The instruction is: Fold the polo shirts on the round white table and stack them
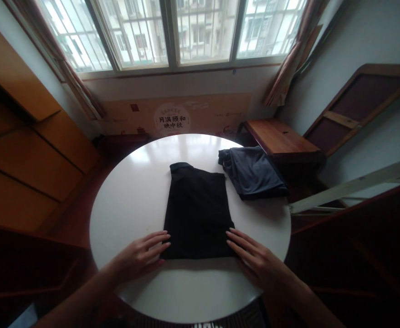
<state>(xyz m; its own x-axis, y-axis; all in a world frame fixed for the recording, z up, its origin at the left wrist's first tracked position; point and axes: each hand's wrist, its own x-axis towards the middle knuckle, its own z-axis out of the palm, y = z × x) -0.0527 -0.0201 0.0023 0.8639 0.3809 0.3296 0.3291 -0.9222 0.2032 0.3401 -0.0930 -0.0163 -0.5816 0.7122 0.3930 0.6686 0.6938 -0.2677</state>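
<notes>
A folded black garment [197, 212] lies flat in the middle of the round white table [131, 191]. My left hand [140, 256] rests on the table with its fingers stretched out, the fingertips touching the garment's near left corner. My right hand [254, 259] lies flat and open as well, its fingertips at the near right corner. Neither hand holds anything. A second folded garment, dark grey-blue [253, 172], sits at the table's far right edge.
A low wooden bench [278, 136] stands beyond the table on the right. Wooden cabinets [32, 150] line the left wall. A printed cardboard panel [172, 116] leans under the barred window. A wooden frame [360, 105] leans against the right wall.
</notes>
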